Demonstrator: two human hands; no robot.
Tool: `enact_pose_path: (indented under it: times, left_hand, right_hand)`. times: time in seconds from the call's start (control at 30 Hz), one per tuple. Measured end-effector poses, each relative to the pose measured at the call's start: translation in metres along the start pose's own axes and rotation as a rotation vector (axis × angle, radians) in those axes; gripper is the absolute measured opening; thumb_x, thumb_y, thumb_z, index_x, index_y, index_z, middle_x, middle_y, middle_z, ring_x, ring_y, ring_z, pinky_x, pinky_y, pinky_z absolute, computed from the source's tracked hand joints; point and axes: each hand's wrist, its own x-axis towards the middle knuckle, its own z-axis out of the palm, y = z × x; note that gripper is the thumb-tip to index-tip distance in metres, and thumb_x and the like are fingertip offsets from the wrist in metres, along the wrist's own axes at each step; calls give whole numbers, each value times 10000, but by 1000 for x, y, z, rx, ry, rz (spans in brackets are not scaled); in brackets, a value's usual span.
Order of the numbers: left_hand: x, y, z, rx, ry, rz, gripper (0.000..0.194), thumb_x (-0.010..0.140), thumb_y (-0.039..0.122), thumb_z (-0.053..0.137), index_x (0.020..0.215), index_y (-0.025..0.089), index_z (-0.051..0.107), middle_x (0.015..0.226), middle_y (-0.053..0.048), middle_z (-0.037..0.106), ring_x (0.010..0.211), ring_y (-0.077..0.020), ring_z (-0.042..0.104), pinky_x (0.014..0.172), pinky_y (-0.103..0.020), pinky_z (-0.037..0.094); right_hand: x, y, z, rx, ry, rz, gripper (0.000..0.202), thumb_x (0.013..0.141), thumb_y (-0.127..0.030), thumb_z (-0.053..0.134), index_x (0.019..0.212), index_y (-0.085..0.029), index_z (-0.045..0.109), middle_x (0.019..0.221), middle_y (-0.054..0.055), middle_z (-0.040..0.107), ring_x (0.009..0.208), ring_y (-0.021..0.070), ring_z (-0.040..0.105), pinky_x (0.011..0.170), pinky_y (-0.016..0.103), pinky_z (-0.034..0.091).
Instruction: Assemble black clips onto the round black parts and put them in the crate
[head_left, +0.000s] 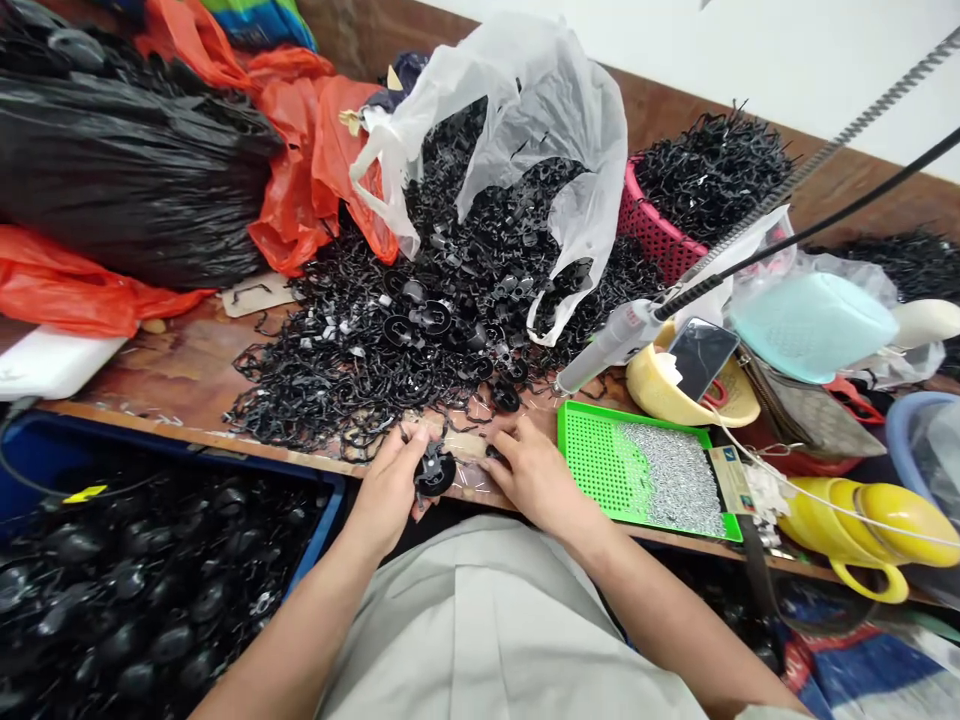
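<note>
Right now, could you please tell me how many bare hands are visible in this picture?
2. The left hand holds a round black part at the edge of the table; the right hand, beside the green tray, touches a small dark piece. No others show.

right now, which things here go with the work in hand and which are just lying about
Likely part of the work:
round black part, in the left hand
black pieces heaped on the table
small silvery pieces in the green tray

Probably just lying about:
phone at the yellow bowl
yellow handled container
</note>
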Motion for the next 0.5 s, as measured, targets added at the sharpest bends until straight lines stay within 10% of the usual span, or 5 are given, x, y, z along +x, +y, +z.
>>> enact_pose_path:
  times: [0.3, 0.5]
  left_hand:
    - [-7, 1, -5, -55, -31, -39, 349, 837, 545, 577, 882, 200, 547, 562, 57, 492, 384, -63, 396, 293, -137, 261]
    - [-5, -7, -4, -35, -76, 31, 532, 878, 671, 385, 986, 194, 594, 665, 8, 569, 457, -102, 494, 330, -188, 369]
  right_hand:
    - [-5, 2, -21, 588, 282, -134, 600, 813, -230, 670, 1360, -273, 428, 1255, 89, 560, 1157, 248, 550, 1012, 462, 468]
    - [-2, -28, -28, 704, 158, -405, 775, 822, -216, 658, 1485, -284, 261, 1337, 93, 537, 1271, 247, 495, 1083, 480, 424]
